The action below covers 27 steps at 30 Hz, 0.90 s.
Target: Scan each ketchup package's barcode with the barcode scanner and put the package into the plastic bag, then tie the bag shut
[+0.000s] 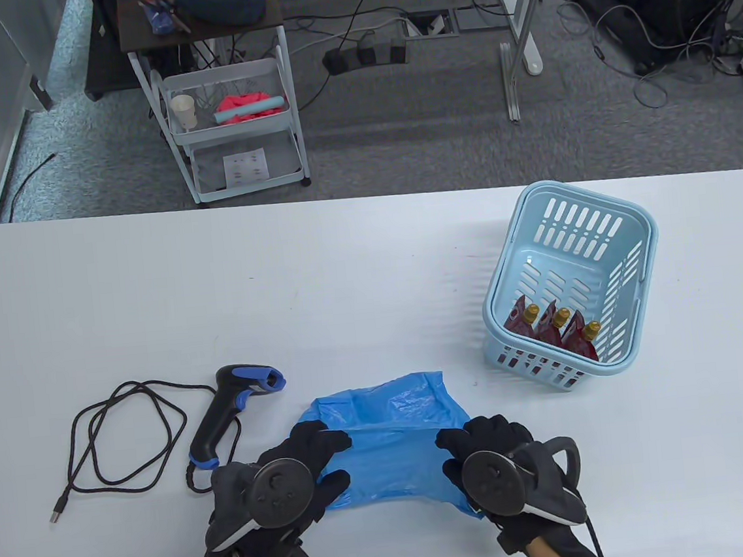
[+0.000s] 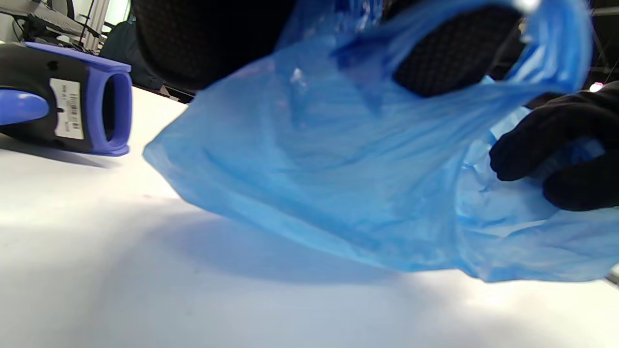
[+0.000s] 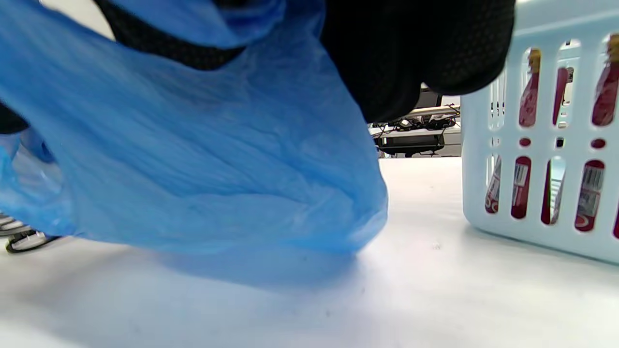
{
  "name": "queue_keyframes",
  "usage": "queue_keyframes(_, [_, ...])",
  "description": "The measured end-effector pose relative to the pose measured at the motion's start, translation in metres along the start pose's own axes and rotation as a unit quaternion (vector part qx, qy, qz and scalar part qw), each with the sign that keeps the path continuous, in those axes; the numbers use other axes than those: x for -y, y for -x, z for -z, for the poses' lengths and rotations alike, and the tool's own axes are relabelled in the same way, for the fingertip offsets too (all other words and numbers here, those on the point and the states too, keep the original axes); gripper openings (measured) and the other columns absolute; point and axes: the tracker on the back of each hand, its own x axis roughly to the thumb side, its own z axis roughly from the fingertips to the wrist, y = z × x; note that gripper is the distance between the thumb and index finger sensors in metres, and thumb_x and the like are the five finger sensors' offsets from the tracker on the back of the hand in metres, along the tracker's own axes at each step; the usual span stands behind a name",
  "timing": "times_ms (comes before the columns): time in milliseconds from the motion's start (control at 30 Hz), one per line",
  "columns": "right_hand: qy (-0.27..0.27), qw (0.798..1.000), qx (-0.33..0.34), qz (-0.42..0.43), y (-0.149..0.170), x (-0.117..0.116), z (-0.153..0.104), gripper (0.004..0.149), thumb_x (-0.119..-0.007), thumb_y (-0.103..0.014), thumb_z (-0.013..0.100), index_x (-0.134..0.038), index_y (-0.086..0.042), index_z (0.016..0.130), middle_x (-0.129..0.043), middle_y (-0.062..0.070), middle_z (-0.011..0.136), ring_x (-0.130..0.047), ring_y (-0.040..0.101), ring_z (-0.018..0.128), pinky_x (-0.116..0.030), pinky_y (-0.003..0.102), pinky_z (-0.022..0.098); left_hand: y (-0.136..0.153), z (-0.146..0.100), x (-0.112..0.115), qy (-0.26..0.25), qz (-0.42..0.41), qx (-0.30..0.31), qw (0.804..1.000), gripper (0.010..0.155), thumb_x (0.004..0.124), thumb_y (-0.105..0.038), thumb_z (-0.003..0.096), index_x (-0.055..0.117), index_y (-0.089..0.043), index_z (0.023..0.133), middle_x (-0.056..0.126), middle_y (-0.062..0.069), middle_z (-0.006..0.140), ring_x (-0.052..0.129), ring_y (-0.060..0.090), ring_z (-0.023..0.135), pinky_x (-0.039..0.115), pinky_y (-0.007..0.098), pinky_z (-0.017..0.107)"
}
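A blue plastic bag (image 1: 394, 440) lies near the table's front edge, stretched between both hands. My left hand (image 1: 317, 461) grips its left edge, fingers curled into the plastic (image 2: 338, 169). My right hand (image 1: 473, 446) grips its right edge, and the bag (image 3: 193, 159) hangs from those fingers just above the table. Three red ketchup packages (image 1: 557, 329) with gold caps stand in the light blue basket (image 1: 637, 305) at the right; their barcodes show through its slots (image 3: 587, 193). The black and blue barcode scanner (image 1: 232, 403) lies left of the bag, untouched.
The scanner's black cable (image 1: 124, 440) loops across the table at the left. The scanner head (image 2: 72, 116) sits close beside the bag's left end. Behind the table stand a white cart (image 1: 231, 114) and floor cables.
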Motion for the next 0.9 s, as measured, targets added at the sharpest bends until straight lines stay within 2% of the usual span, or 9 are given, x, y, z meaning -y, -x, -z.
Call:
queue_keyframes(200, [-0.004,0.998,0.005,0.058,0.002,0.026,-0.003,0.041,-0.085,-0.042,0.047,-0.085,-0.019,0.080,-0.090,0.003,0.059,-0.090,0.030,0.057,-0.076,0.054,0.050,0.002,0.000,-0.004,0.004,-0.060,0.017,0.998,0.062,0.087,-0.052,0.0383,0.073,-0.031,0.095,0.074,0.001,0.097,0.105,0.016,0.058,0.089,0.036,0.049])
queue_keyframes(333, [-0.057,0.992,-0.014,0.113,0.009,0.025,0.006,0.038,-0.083,-0.045,0.048,-0.088,-0.017,0.074,-0.091,0.001,0.050,-0.092,0.027,0.050,-0.078,0.052,0.045,0.007,0.003,0.001,0.027,-0.090,0.015,0.995,0.062,0.087,-0.053,0.0385,0.073,-0.031,0.095,0.076,0.001,0.096,0.105,0.011,0.049,0.091,0.033,0.044])
queue_keyframes(433, [-0.113,0.986,-0.035,0.114,0.018,0.003,0.018,0.038,-0.082,-0.046,0.049,-0.088,-0.017,0.072,-0.091,0.000,0.048,-0.092,0.026,0.049,-0.078,0.052,0.045,0.018,0.010,0.015,0.064,-0.102,-0.008,0.993,0.062,0.087,-0.053,0.0388,0.072,-0.031,0.094,0.076,0.001,0.096,0.105,0.008,0.044,0.091,0.032,0.041])
queue_keyframes(467, [-0.136,0.985,-0.042,0.101,0.022,-0.013,0.023,0.037,-0.082,-0.046,0.049,-0.088,-0.018,0.072,-0.090,0.000,0.048,-0.092,0.026,0.050,-0.078,0.052,0.046,0.022,0.013,0.025,0.085,-0.102,-0.019,0.991,0.062,0.087,-0.053,0.0387,0.072,-0.031,0.094,0.076,0.001,0.095,0.105,0.008,0.044,0.091,0.032,0.041])
queue_keyframes(500, [-0.158,0.983,-0.054,0.081,0.026,-0.033,0.027,0.037,-0.082,-0.046,0.049,-0.088,-0.018,0.072,-0.090,0.000,0.049,-0.091,0.027,0.051,-0.077,0.052,0.047,0.027,0.016,0.037,0.110,-0.089,-0.033,0.989,0.062,0.087,-0.052,0.0390,0.072,-0.031,0.095,0.076,0.001,0.095,0.105,0.008,0.043,0.091,0.032,0.041])
queue_keyframes(567, [-0.180,0.981,-0.056,0.055,0.029,-0.058,0.030,0.037,-0.083,-0.047,0.048,-0.087,-0.020,0.072,-0.089,0.000,0.050,-0.090,0.027,0.053,-0.076,0.053,0.049,0.031,0.019,0.054,0.148,-0.055,-0.051,0.986,0.063,0.087,-0.051,0.0390,0.070,-0.031,0.096,0.075,0.001,0.096,0.104,0.010,0.045,0.090,0.034,0.042])
queue_keyframes(667, [-0.194,0.980,-0.050,0.016,0.028,-0.097,0.028,0.038,-0.084,-0.048,0.046,-0.086,-0.022,0.073,-0.088,0.001,0.053,-0.088,0.028,0.058,-0.074,0.054,0.052,0.032,0.020,0.069,0.184,0.017,-0.068,0.980,0.065,0.088,-0.049,0.0396,0.067,-0.031,0.098,0.072,0.002,0.098,0.102,0.015,0.052,0.087,0.039,0.047])
queue_keyframes(800, [-0.201,0.978,-0.027,-0.054,0.019,-0.106,0.024,0.042,-0.086,-0.050,0.043,-0.079,-0.025,0.077,-0.085,0.002,0.062,-0.084,0.030,0.063,-0.070,0.056,0.057,0.027,0.019,0.066,0.171,0.085,-0.070,0.979,0.066,0.089,-0.047,0.0400,0.065,-0.031,0.099,0.070,0.002,0.101,0.098,0.022,0.066,0.082,0.046,0.056])
queue_keyframes(900, [-0.200,0.978,-0.023,-0.059,0.017,-0.107,0.022,0.047,-0.084,-0.050,0.044,-0.074,-0.026,0.083,-0.080,0.005,0.073,-0.078,0.033,0.070,-0.065,0.058,0.061,0.025,0.017,0.060,0.146,0.137,-0.077,0.977,0.067,0.089,-0.046,0.0401,0.064,-0.033,0.100,0.066,0.001,0.104,0.090,0.029,0.086,0.077,0.050,0.064])
